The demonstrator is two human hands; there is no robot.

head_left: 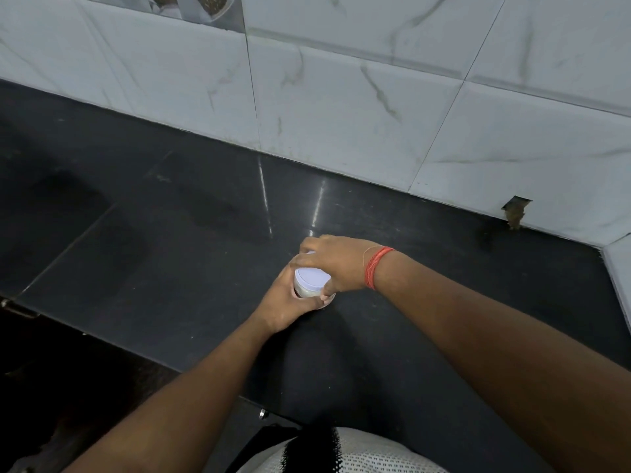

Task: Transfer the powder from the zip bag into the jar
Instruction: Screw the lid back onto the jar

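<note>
Gripping the jar [309,291], left hand [285,307] clamps its body, right hand [336,264] clamps its lid [312,278]; dark counter [170,233] bare around.

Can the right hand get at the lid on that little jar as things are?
Yes, it seems so. The right hand is already draped over the pale lid, fingers around its rim, while the left hand grips the jar below. Nothing else on the dark counter blocks it.

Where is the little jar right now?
In the head view the jar sits low of centre on the black counter, with the left hand wrapped around its side and the right hand on its white lid.
</note>
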